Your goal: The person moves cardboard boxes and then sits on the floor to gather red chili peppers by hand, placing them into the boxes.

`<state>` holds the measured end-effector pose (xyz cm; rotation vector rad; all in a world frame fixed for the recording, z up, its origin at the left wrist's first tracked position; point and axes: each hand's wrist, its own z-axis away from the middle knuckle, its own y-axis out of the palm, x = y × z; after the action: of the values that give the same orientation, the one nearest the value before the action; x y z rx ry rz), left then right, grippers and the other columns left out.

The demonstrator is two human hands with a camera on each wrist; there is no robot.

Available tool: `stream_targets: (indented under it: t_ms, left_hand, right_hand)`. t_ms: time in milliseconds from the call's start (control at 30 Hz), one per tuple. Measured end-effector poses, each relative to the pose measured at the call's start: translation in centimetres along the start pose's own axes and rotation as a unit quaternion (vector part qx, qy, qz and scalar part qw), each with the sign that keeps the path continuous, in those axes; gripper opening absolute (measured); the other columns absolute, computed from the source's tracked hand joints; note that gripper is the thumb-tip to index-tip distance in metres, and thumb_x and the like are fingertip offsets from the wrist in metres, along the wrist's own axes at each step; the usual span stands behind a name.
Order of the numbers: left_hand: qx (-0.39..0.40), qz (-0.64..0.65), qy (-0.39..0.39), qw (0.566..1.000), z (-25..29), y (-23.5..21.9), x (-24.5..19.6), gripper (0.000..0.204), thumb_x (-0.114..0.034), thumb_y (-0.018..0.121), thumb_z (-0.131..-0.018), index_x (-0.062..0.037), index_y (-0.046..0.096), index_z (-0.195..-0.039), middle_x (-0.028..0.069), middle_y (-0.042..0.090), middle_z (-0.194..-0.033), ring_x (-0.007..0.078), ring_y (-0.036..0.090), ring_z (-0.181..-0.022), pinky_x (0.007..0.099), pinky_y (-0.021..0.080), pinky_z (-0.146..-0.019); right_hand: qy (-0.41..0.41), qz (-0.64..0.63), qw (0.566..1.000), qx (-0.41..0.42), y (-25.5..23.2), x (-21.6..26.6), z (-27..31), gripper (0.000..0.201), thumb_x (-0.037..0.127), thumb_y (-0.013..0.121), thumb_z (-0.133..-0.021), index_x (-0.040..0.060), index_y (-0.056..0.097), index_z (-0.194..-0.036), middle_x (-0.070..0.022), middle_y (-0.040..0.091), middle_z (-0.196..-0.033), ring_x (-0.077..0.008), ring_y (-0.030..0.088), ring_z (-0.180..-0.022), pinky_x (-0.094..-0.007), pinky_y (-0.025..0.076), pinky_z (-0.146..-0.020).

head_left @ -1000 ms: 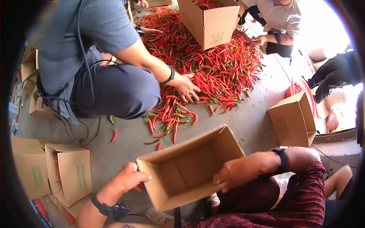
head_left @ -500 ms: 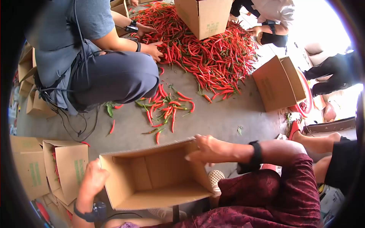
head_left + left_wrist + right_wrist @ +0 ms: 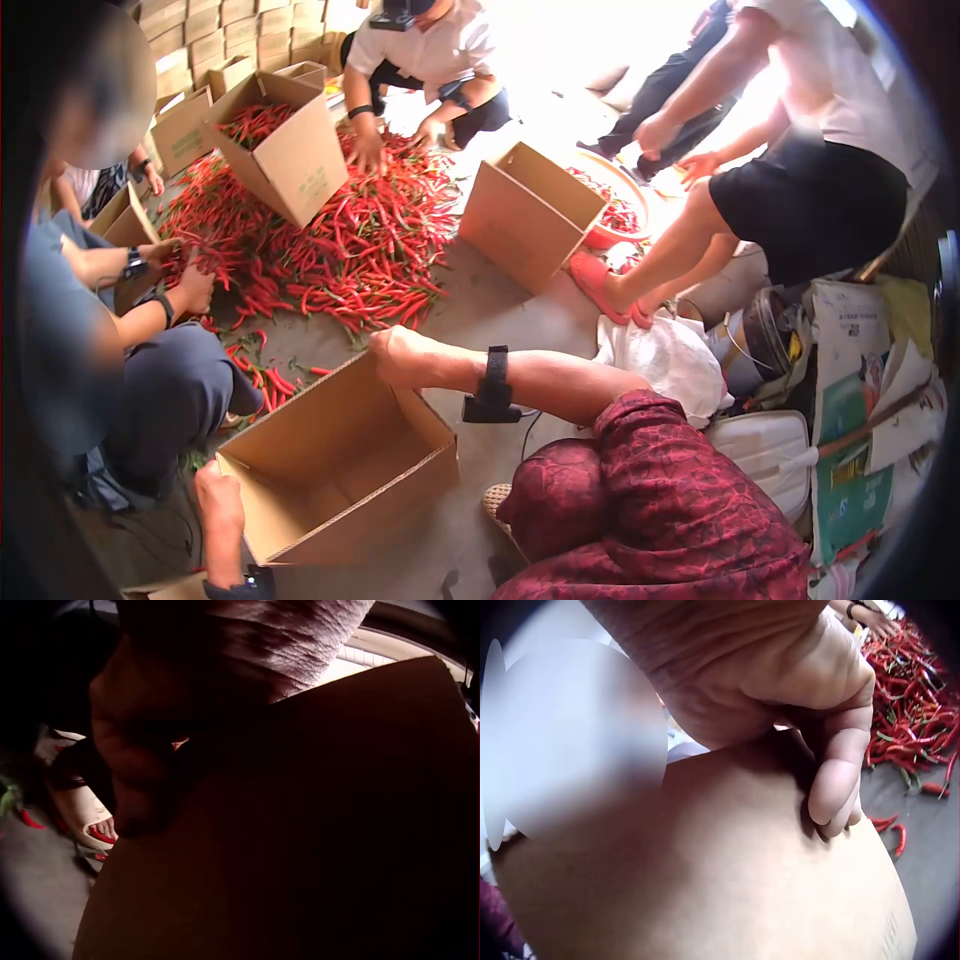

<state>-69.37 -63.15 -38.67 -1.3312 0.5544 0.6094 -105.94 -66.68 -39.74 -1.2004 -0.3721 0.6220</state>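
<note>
Both hands hold an open cardboard box (image 3: 345,465) with nothing inside, its mouth facing up toward the head view. My left hand (image 3: 219,502) grips the box's near-left edge; in the left wrist view its curled fingers lie against the dark cardboard wall (image 3: 285,847). My right hand (image 3: 400,356) grips the far corner at the rim. In the right wrist view the fingers (image 3: 836,784) bend over the outside of the brown wall (image 3: 705,862). Just beyond the box lies a large heap of red chilies (image 3: 360,240).
A box of chilies (image 3: 300,165) stands on the heap. Another open box (image 3: 525,225) is at the right, by a red basin (image 3: 605,237). People crouch or bend around the heap. A white sack (image 3: 665,365) and a bucket (image 3: 755,335) lie on the right.
The head view has swung to the right. The box in my hands has turned, its right end now angled up and away, with both hands still gripping it.
</note>
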Motion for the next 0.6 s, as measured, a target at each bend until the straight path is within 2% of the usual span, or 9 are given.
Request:
stream_targets:
  t_ms: [67, 100, 167, 233, 400, 467, 533, 567, 600]
  left_hand:
    - [-0.059, 0.081, 0.037, 0.994, 0.7, 1.8, -1.2, 0.026, -0.001, 0.043, -0.068, 0.0063, 0.059, -0.087, 0.0169, 0.059, -0.068, 0.0202, 0.053, -0.060, 0.0350, 0.043, -0.057]
    - [-0.082, 0.071, 0.045, 0.993, 0.1, 2.6, 0.9, 0.033, 0.000, 0.045, -0.071, 0.0046, 0.059, -0.100, 0.0187, 0.063, -0.078, 0.0251, 0.059, -0.067, 0.0368, 0.046, -0.065]
    - [-0.182, -0.049, 0.099, 0.977, 0.3, 3.4, 1.4, 0.034, -0.004, 0.056, -0.073, 0.0022, 0.058, -0.106, 0.0229, 0.062, -0.085, 0.0345, 0.060, -0.075, 0.0421, 0.046, -0.072]
    - [-0.027, -0.043, 0.050, 0.997, 3.3, 0.0, -0.9, 0.040, -0.008, 0.061, -0.072, 0.0029, 0.053, -0.109, 0.0249, 0.060, -0.082, 0.0399, 0.060, -0.077, 0.0425, 0.047, -0.070]
    - [0.004, -0.074, -0.020, 0.997, 10.5, -4.3, 3.9, 0.035, -0.005, 0.060, -0.068, 0.0056, 0.052, -0.100, 0.0285, 0.057, -0.074, 0.0431, 0.059, -0.075, 0.0465, 0.046, -0.068]
    - [-0.008, -0.104, -0.029, 0.994, 11.4, -4.8, 6.2, 0.033, -0.003, 0.058, -0.068, 0.0058, 0.053, -0.099, 0.0290, 0.057, -0.075, 0.0443, 0.058, -0.076, 0.0479, 0.046, -0.068]
    - [-0.051, -0.184, -0.040, 0.981, 11.0, -5.5, 7.3, 0.031, 0.000, 0.055, -0.067, 0.0057, 0.054, -0.097, 0.0292, 0.057, -0.077, 0.0455, 0.057, -0.077, 0.0493, 0.045, -0.067]
    - [-0.113, -0.167, 0.043, 0.979, 10.1, -5.2, 8.7, 0.025, 0.002, 0.051, -0.067, 0.0049, 0.054, -0.092, 0.0282, 0.057, -0.075, 0.0455, 0.056, -0.075, 0.0513, 0.043, -0.065]
    - [-0.124, -0.165, 0.057, 0.977, 8.8, -5.5, 8.7, 0.020, 0.002, 0.050, -0.068, 0.0035, 0.054, -0.087, 0.0270, 0.057, -0.074, 0.0450, 0.056, -0.074, 0.0518, 0.043, -0.064]
  right_hand:
    - [0.159, -0.221, 0.946, -0.177, 2.0, -0.4, 1.2, 0.009, 0.013, 0.066, -0.071, 0.0060, 0.062, -0.066, -0.0068, 0.056, -0.056, -0.0169, 0.057, -0.058, -0.0286, 0.045, -0.050]
    - [0.210, -0.369, 0.870, -0.250, 1.7, -0.2, 2.0, 0.014, 0.005, 0.059, -0.076, 0.0029, 0.056, -0.062, -0.0094, 0.052, -0.051, -0.0168, 0.055, -0.053, -0.0281, 0.043, -0.048]
    - [0.092, -0.199, 0.931, -0.292, 1.8, -0.2, 2.8, 0.016, 0.012, 0.057, -0.069, 0.0100, 0.048, -0.056, -0.0027, 0.038, -0.050, -0.0144, 0.041, -0.047, -0.0321, 0.038, -0.045]
    - [0.119, -0.337, 0.926, -0.120, -0.7, 2.5, 3.0, 0.009, 0.010, 0.053, -0.075, 0.0020, 0.049, -0.077, -0.0091, 0.049, -0.057, -0.0211, 0.053, -0.051, -0.0358, 0.044, -0.044]
    - [0.155, -0.505, 0.843, 0.104, -3.5, 9.6, 3.2, 0.035, 0.008, 0.053, -0.080, -0.0077, 0.045, -0.110, -0.0174, 0.063, -0.069, -0.0262, 0.066, -0.056, -0.0354, 0.051, -0.041]
    - [0.062, -0.504, 0.851, 0.133, -1.5, 10.5, 1.4, 0.034, 0.010, 0.055, -0.079, -0.0086, 0.048, -0.106, -0.0163, 0.064, -0.070, -0.0262, 0.066, -0.055, -0.0342, 0.051, -0.041]
    - [-0.135, -0.325, 0.923, 0.156, -0.1, 10.3, -1.7, 0.031, 0.012, 0.058, -0.078, -0.0079, 0.052, -0.102, -0.0151, 0.064, -0.071, -0.0255, 0.066, -0.055, -0.0330, 0.052, -0.043]
    - [-0.275, -0.132, 0.939, 0.156, -1.1, 9.4, -4.0, 0.030, 0.013, 0.060, -0.078, -0.0067, 0.055, -0.100, -0.0144, 0.064, -0.072, -0.0247, 0.066, -0.057, -0.0324, 0.053, -0.045]
    - [-0.331, -0.079, 0.938, 0.071, -0.1, 8.1, -4.8, 0.032, 0.025, 0.068, -0.066, 0.0026, 0.061, -0.087, -0.0120, 0.066, -0.075, -0.0245, 0.065, -0.062, -0.0324, 0.052, -0.050]
